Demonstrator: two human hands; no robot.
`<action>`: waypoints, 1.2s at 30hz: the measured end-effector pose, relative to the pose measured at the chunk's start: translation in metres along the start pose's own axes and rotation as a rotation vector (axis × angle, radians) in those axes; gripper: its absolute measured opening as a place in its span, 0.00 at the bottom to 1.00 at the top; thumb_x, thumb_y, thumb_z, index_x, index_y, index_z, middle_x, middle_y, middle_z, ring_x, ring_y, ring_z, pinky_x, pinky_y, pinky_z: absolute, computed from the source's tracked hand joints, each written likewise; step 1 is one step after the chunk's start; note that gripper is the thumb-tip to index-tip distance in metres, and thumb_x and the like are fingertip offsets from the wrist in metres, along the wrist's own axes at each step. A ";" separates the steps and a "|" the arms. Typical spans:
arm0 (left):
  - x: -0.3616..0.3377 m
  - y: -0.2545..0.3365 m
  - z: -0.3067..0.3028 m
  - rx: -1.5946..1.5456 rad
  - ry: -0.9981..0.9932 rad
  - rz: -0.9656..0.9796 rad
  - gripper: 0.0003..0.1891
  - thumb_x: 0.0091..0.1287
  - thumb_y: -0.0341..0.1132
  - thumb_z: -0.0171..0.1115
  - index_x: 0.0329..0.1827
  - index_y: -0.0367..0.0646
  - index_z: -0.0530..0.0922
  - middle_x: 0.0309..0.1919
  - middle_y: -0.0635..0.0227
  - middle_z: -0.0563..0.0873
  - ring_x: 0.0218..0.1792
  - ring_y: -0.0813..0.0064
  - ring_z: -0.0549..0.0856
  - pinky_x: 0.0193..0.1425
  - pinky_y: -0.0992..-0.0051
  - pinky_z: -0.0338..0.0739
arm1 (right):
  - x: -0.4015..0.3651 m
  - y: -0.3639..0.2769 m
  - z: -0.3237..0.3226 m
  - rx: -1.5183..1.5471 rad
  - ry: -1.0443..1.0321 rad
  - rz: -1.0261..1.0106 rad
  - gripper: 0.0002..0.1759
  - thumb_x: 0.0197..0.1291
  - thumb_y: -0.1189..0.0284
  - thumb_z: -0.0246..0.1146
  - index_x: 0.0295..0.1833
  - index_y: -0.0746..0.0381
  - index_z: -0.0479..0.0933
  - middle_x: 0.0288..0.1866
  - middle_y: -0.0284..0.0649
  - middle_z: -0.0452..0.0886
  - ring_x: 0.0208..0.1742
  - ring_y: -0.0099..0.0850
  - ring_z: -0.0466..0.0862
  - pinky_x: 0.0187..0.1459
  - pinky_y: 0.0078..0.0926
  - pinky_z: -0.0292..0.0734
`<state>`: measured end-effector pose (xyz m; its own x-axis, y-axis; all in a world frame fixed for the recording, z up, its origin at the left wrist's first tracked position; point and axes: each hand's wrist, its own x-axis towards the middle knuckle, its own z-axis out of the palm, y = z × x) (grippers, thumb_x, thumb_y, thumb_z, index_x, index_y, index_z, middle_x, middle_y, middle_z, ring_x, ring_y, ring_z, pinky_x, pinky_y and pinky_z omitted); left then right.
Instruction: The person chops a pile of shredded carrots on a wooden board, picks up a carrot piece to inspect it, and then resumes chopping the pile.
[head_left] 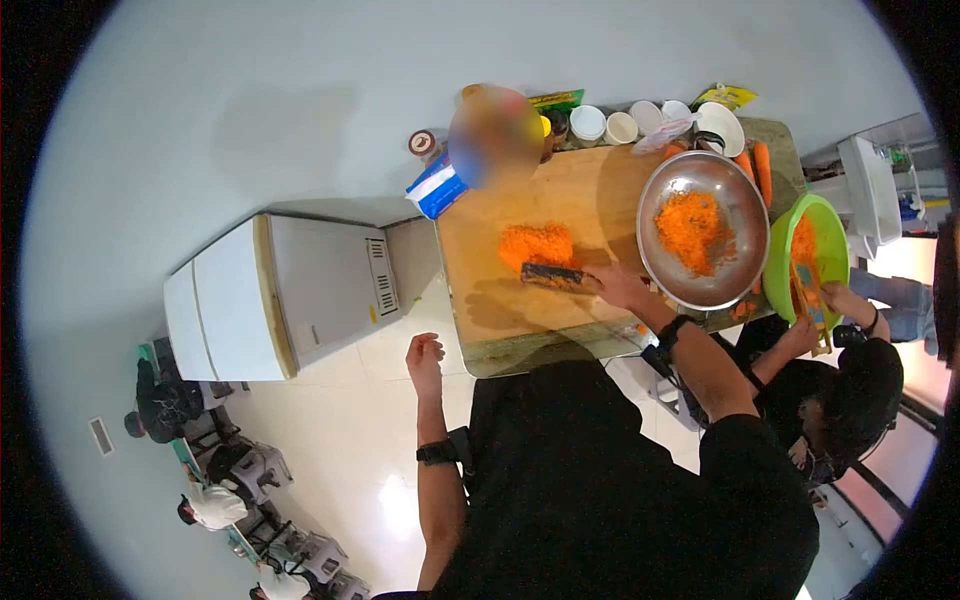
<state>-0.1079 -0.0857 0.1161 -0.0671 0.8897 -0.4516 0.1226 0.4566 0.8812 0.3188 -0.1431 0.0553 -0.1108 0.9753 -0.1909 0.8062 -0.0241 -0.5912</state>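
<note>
My right hand [615, 287] is closed round the handle of a cleaver [552, 275], whose dark, wide blade lies at the near side of a pile of finely cut carrot [535, 244]. Orange bits cling to the blade. The pile sits on a large wooden cutting board [590, 200]. My left hand [425, 360] hangs in the air off the board's left near corner, fingers loosely curled together with nothing in them. A steel bowl [655, 245] right of the board holds more shredded carrot [692, 230].
Whole carrots [763, 172], cups [588, 123] and a blue-white packet [436, 190] line the table's far side. At right, a co-worker's hands [845, 302] hold a grater [808, 295] over a green bowl [835, 245]. A white freezer [330, 290] stands left.
</note>
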 end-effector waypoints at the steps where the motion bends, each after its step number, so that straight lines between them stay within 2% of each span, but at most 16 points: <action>1: -0.002 -0.003 0.001 -0.032 0.005 -0.001 0.07 0.74 0.27 0.52 0.45 0.36 0.79 0.29 0.72 0.79 0.28 0.86 0.74 0.32 0.83 0.70 | 0.006 -0.002 -0.006 -0.073 -0.064 0.093 0.19 0.71 0.59 0.57 0.61 0.54 0.79 0.44 0.52 0.85 0.49 0.52 0.84 0.50 0.54 0.78; 3: -0.004 -0.012 0.004 -0.039 0.018 -0.023 0.07 0.74 0.27 0.52 0.45 0.36 0.79 0.29 0.71 0.80 0.27 0.85 0.75 0.32 0.83 0.70 | 0.013 -0.014 -0.020 -0.174 -0.159 0.097 0.20 0.69 0.59 0.59 0.62 0.53 0.79 0.43 0.49 0.86 0.45 0.53 0.85 0.47 0.54 0.79; 5: -0.009 -0.017 0.006 -0.087 0.039 -0.043 0.08 0.74 0.27 0.52 0.45 0.35 0.79 0.28 0.71 0.80 0.27 0.85 0.75 0.31 0.83 0.70 | 0.013 -0.020 -0.024 -0.154 -0.084 -0.036 0.15 0.71 0.60 0.58 0.53 0.56 0.81 0.36 0.51 0.85 0.39 0.54 0.85 0.42 0.53 0.79; 11: -0.013 -0.021 0.007 -0.116 0.124 -0.042 0.07 0.75 0.28 0.52 0.46 0.36 0.79 0.28 0.70 0.81 0.26 0.83 0.77 0.29 0.83 0.71 | -0.027 -0.002 -0.017 0.067 -0.134 -0.252 0.15 0.69 0.62 0.58 0.53 0.58 0.81 0.35 0.55 0.83 0.37 0.55 0.83 0.41 0.54 0.77; 12: -0.012 -0.022 0.006 -0.107 0.122 -0.056 0.07 0.75 0.28 0.53 0.46 0.36 0.79 0.28 0.70 0.81 0.26 0.83 0.77 0.30 0.83 0.71 | -0.031 0.002 -0.023 -0.026 -0.303 -0.210 0.17 0.70 0.64 0.58 0.57 0.59 0.81 0.36 0.56 0.82 0.38 0.56 0.83 0.42 0.54 0.76; 13: -0.013 -0.024 0.007 -0.108 0.123 -0.053 0.07 0.75 0.28 0.53 0.46 0.36 0.79 0.28 0.70 0.81 0.26 0.83 0.77 0.30 0.83 0.71 | -0.030 0.003 -0.024 -0.026 -0.300 -0.213 0.17 0.70 0.64 0.58 0.57 0.59 0.81 0.36 0.56 0.82 0.38 0.56 0.83 0.42 0.54 0.76; 16: -0.017 -0.025 0.007 -0.104 0.081 -0.038 0.07 0.75 0.28 0.52 0.47 0.36 0.79 0.29 0.70 0.81 0.26 0.83 0.77 0.30 0.84 0.71 | -0.030 0.006 -0.015 0.132 -0.302 0.065 0.18 0.70 0.64 0.57 0.60 0.59 0.80 0.41 0.56 0.84 0.42 0.56 0.83 0.45 0.52 0.78; 18: -0.016 -0.027 0.009 -0.102 0.046 -0.067 0.08 0.75 0.28 0.52 0.47 0.37 0.80 0.29 0.70 0.82 0.27 0.84 0.78 0.31 0.83 0.72 | -0.019 0.005 -0.007 0.145 0.029 0.039 0.19 0.71 0.63 0.57 0.61 0.60 0.79 0.45 0.56 0.85 0.45 0.56 0.84 0.47 0.52 0.78; 22: -0.014 -0.021 0.012 -0.015 0.028 -0.119 0.09 0.75 0.29 0.52 0.47 0.38 0.80 0.30 0.70 0.82 0.29 0.84 0.79 0.33 0.83 0.73 | -0.006 -0.012 -0.019 0.080 0.049 0.044 0.19 0.71 0.63 0.59 0.60 0.62 0.79 0.48 0.56 0.85 0.48 0.56 0.84 0.49 0.51 0.78; 25: -0.003 -0.019 0.015 0.073 -0.044 -0.098 0.09 0.75 0.30 0.51 0.48 0.39 0.81 0.30 0.71 0.83 0.31 0.83 0.80 0.35 0.81 0.74 | -0.011 -0.022 -0.031 0.268 0.077 -0.016 0.19 0.70 0.64 0.61 0.59 0.65 0.79 0.41 0.55 0.85 0.42 0.54 0.85 0.44 0.48 0.78; 27: 0.007 -0.023 0.015 0.110 -0.143 -0.127 0.11 0.76 0.31 0.50 0.49 0.40 0.81 0.32 0.71 0.84 0.32 0.82 0.81 0.37 0.80 0.76 | -0.020 -0.029 -0.035 0.444 0.039 0.209 0.19 0.68 0.66 0.62 0.61 0.61 0.78 0.49 0.53 0.85 0.49 0.53 0.84 0.50 0.49 0.78; 31: 0.028 -0.031 0.028 0.197 -0.315 -0.158 0.11 0.75 0.30 0.51 0.52 0.41 0.81 0.34 0.70 0.86 0.34 0.80 0.83 0.41 0.79 0.78 | -0.030 -0.027 -0.008 0.432 0.236 0.390 0.18 0.67 0.69 0.62 0.60 0.63 0.78 0.46 0.55 0.83 0.46 0.54 0.83 0.46 0.47 0.78; 33: 0.039 -0.035 0.042 0.388 -0.441 0.016 0.11 0.74 0.30 0.54 0.55 0.42 0.80 0.36 0.69 0.87 0.36 0.81 0.84 0.43 0.79 0.79 | -0.032 -0.014 0.019 0.278 0.454 0.354 0.15 0.71 0.68 0.61 0.56 0.65 0.77 0.31 0.51 0.81 0.28 0.40 0.84 0.31 0.38 0.75; 34: 0.044 -0.038 0.051 0.431 -0.464 0.112 0.13 0.71 0.29 0.58 0.58 0.43 0.79 0.38 0.61 0.88 0.38 0.68 0.87 0.47 0.71 0.82 | -0.035 -0.011 0.027 0.266 0.453 0.364 0.15 0.71 0.68 0.61 0.56 0.65 0.77 0.31 0.51 0.81 0.28 0.40 0.84 0.31 0.38 0.75; 35: 0.052 -0.039 0.062 0.420 -0.473 0.107 0.13 0.71 0.29 0.58 0.58 0.43 0.79 0.38 0.61 0.88 0.38 0.68 0.87 0.47 0.71 0.82 | -0.036 -0.014 0.033 0.247 0.462 0.341 0.15 0.71 0.67 0.61 0.57 0.64 0.77 0.30 0.50 0.81 0.26 0.39 0.84 0.29 0.38 0.76; 36: 0.062 -0.039 0.075 0.562 -0.442 0.259 0.15 0.71 0.30 0.59 0.60 0.43 0.77 0.40 0.56 0.87 0.40 0.60 0.87 0.48 0.66 0.82 | -0.036 -0.020 0.035 0.228 0.471 0.319 0.16 0.72 0.67 0.60 0.59 0.64 0.76 0.30 0.49 0.81 0.24 0.38 0.83 0.27 0.38 0.76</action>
<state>-0.0428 -0.0483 0.0431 0.4212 0.8331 -0.3586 0.5742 0.0611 0.8164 0.2867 -0.1849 0.0464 0.4263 0.9032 -0.0497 0.6070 -0.3263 -0.7246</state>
